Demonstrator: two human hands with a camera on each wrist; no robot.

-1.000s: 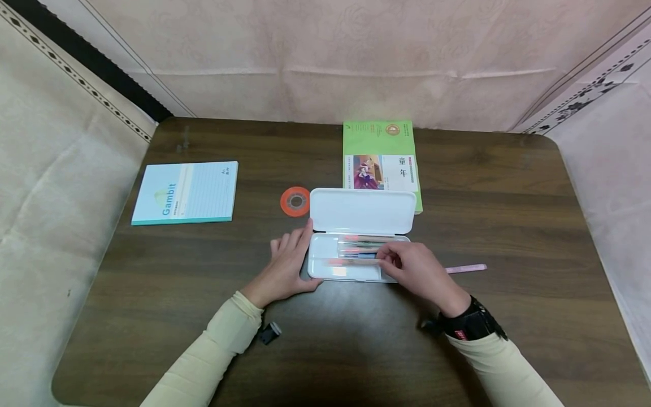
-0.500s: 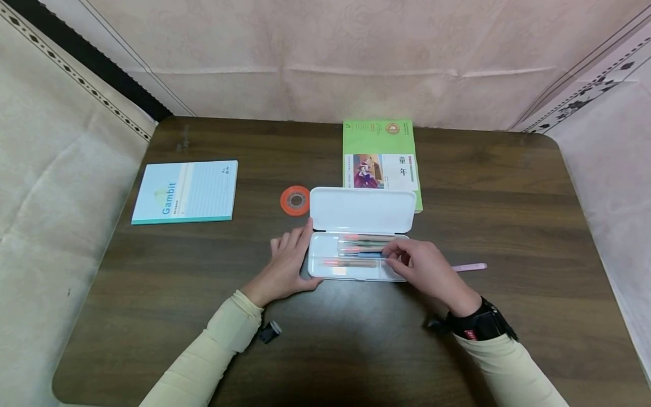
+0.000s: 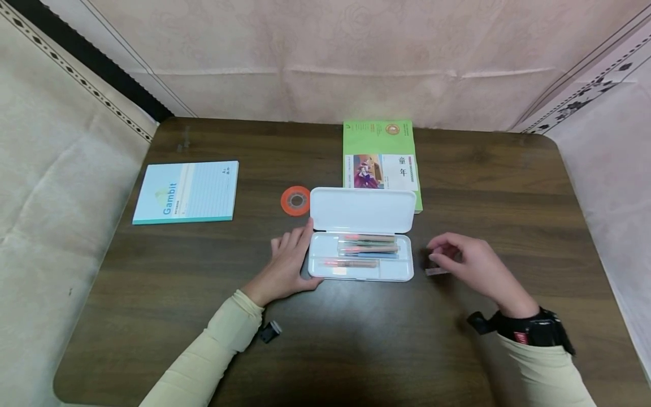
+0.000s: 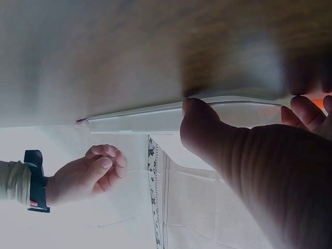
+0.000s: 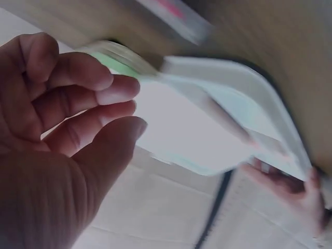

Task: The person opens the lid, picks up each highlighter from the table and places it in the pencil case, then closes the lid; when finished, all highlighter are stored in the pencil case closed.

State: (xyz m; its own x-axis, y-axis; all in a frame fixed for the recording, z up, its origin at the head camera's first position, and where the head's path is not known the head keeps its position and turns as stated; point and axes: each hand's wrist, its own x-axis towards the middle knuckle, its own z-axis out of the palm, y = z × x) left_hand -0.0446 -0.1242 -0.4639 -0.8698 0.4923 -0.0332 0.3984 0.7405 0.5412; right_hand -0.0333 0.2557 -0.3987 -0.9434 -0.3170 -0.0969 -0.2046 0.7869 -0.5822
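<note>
A white pencil case point(image 3: 362, 210) lies with its lid raised in the head view. Several pens point(image 3: 368, 247) fill its rear compartment, and a slim pen point(image 3: 351, 263) lies in the front one. My left hand point(image 3: 287, 263) spans the case's left end with fairly straight fingers, thumb at the front edge, index fingertip near the hinge. To the right of the case, my right hand point(image 3: 465, 263) hovers, fingers loosely bent; in the right wrist view nothing shows between thumb and fingertips. Below it lies a slim pale stick point(image 3: 436, 271), mostly hidden by the hand.
A roll of orange tape point(image 3: 295, 200) touches the lid's left side in the head view. Behind the lid, which overlaps it, lies a green book point(image 3: 376, 138). A light-blue notebook point(image 3: 185, 192) is at the left. Curtains point(image 3: 325, 62) surround the wooden table point(image 3: 356, 345).
My right hand has drawn back from the pencil case's front compartment and moved right, over the lilac stick. The slim pen now lies uncovered in the case. My left hand stays put.
</note>
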